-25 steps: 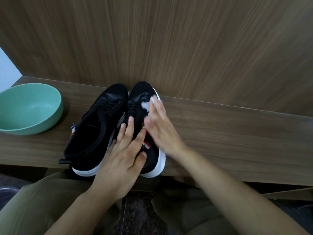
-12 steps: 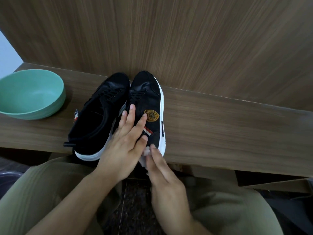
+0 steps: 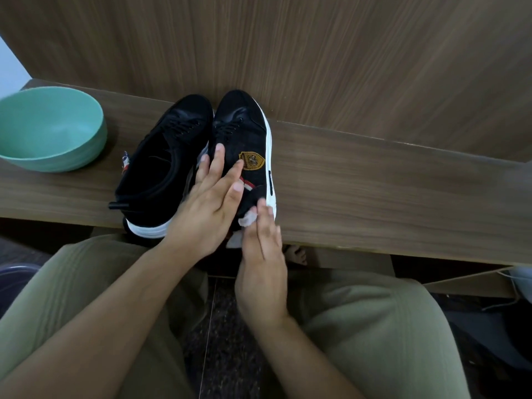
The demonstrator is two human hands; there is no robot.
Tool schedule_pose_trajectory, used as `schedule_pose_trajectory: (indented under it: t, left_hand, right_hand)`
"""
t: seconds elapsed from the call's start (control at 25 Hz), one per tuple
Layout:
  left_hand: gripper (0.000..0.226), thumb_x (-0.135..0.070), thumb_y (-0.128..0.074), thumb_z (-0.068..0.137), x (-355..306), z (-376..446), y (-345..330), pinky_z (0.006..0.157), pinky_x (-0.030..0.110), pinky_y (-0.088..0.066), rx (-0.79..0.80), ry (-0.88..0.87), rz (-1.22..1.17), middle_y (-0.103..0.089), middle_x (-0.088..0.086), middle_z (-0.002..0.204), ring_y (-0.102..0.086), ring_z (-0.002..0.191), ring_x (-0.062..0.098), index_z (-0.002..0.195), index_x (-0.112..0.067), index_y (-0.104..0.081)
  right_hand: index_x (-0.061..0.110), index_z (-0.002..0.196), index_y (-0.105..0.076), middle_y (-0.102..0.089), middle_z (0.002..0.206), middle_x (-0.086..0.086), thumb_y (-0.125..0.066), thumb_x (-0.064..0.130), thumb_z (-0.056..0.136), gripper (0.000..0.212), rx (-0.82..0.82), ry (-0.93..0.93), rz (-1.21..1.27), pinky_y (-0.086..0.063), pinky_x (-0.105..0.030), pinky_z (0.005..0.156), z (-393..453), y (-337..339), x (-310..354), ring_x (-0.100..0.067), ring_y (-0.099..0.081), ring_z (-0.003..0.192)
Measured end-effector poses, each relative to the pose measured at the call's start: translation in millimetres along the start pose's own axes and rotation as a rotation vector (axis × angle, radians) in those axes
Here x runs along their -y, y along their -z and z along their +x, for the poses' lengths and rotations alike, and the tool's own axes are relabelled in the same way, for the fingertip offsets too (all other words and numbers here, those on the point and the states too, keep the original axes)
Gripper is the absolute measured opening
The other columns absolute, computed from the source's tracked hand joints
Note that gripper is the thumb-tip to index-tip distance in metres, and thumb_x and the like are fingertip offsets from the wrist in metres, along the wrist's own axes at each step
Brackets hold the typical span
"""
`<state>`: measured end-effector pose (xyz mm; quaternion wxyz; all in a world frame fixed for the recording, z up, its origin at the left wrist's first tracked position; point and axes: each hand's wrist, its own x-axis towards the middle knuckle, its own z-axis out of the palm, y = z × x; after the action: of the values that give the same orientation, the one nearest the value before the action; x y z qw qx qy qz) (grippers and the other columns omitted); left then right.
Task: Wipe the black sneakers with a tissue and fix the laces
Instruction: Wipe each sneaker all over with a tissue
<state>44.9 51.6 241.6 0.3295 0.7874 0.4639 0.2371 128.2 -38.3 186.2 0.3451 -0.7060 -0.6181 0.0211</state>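
Two black sneakers with white soles stand side by side on a wooden bench (image 3: 374, 197), toes toward the wall. The left sneaker (image 3: 164, 168) has black laces. The right sneaker (image 3: 244, 133) bears a gold crest and a red-and-white stripe on its side. My left hand (image 3: 213, 203) rests flat on the right sneaker's collar, fingers straight. My right hand (image 3: 263, 254) presses a crumpled white tissue (image 3: 246, 220) against the heel of the right sneaker with straight fingers. The tissue shows partly beside and under the fingers.
A mint green bowl (image 3: 86, 145) sits on the bench at the left, close to the left sneaker. A wood-grain wall rises right behind the bench. My knees in olive trousers are below the bench's front edge.
My right hand drew the tissue from the right sneaker's toe and laces back along its side to the heel. My left hand stayed on the sneaker's collar.
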Motion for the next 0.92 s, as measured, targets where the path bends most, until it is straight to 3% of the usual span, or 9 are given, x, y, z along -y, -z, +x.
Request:
schedule_pose_trajectory:
  t: [0.12,0.2,0.28,0.4,0.48,0.6,0.76,0.92]
  left_hand:
    - [0.056,-0.052,-0.020,0.096,0,0,-1,0.108,0.032,-0.010,0.009,0.010,0.034,0.014,-0.022,0.149,0.019,0.135,-0.002,0.146,-0.028,-0.022]
    - [0.051,-0.043,-0.021,0.098,-2,0,-3,0.110,0.037,-0.015,-0.008,0.008,0.069,0.012,-0.016,0.154,0.018,0.134,-0.001,0.146,-0.027,-0.023]
    - [0.049,-0.040,-0.022,0.099,-4,0,-6,0.112,0.039,-0.016,-0.021,0.021,0.079,0.010,-0.012,0.156,0.018,0.133,-0.002,0.146,-0.026,-0.023]
    - [0.048,-0.038,-0.024,0.099,-4,1,-8,0.111,0.034,-0.011,-0.032,0.012,0.049,0.009,-0.012,0.156,0.017,0.133,-0.001,0.146,-0.026,-0.024]
    - [0.048,-0.038,-0.024,0.099,-3,1,-6,0.108,0.028,-0.005,-0.025,0.021,0.022,0.009,-0.013,0.156,0.017,0.133,-0.001,0.146,-0.026,-0.024]
    - [0.049,-0.039,-0.023,0.098,-3,0,-5,0.105,0.024,-0.003,-0.012,0.016,0.037,0.011,-0.015,0.155,0.019,0.133,-0.002,0.146,-0.026,-0.022]
    - [0.050,-0.041,-0.023,0.099,1,0,-4,0.107,0.025,-0.002,-0.019,0.000,0.037,0.013,-0.021,0.149,0.018,0.134,-0.001,0.146,-0.025,-0.022]
    - [0.059,-0.048,-0.019,0.092,2,2,-6,0.108,0.029,-0.002,-0.025,-0.002,0.016,0.015,-0.026,0.144,0.019,0.134,-0.002,0.146,-0.026,-0.023]
  right_hand:
    - [0.007,0.146,-0.025,-0.025,0.154,-0.007,-0.025,0.007,0.094,0.052,0.092,-0.023,0.170,-0.013,-0.028,0.117,37,8,-9,-0.014,-0.014,0.144]
    - [0.008,0.145,-0.030,-0.028,0.153,-0.005,-0.029,0.007,0.100,0.045,0.116,-0.196,0.359,-0.013,-0.013,0.113,56,16,-19,-0.011,-0.019,0.142]
    - [0.009,0.144,-0.034,-0.030,0.153,-0.005,-0.033,0.004,0.100,0.044,0.108,-0.346,0.414,-0.015,-0.011,0.112,63,22,-30,-0.012,-0.024,0.142]
    - [0.011,0.149,-0.016,-0.010,0.158,0.000,-0.034,0.002,0.098,0.055,0.163,-0.219,0.280,-0.008,-0.008,0.111,33,23,-27,-0.011,-0.007,0.144]
    - [0.011,0.148,-0.001,0.005,0.156,0.004,-0.035,0.013,0.099,0.060,0.184,-0.136,0.252,-0.007,-0.020,0.116,7,15,-9,-0.011,0.006,0.145]
    - [0.008,0.147,-0.001,-0.002,0.156,0.001,-0.034,0.017,0.096,0.061,0.126,0.001,0.175,-0.011,-0.040,0.118,17,3,-12,-0.016,0.002,0.146]
    - [0.005,0.146,-0.025,-0.025,0.154,-0.008,-0.041,0.016,0.093,0.056,0.174,0.180,0.118,-0.022,-0.049,0.115,52,7,-39,-0.021,-0.012,0.145]
    - [0.006,0.145,-0.029,-0.028,0.154,-0.007,-0.040,0.019,0.097,0.051,0.152,0.176,0.224,-0.026,-0.049,0.114,49,9,-37,-0.016,-0.013,0.144]
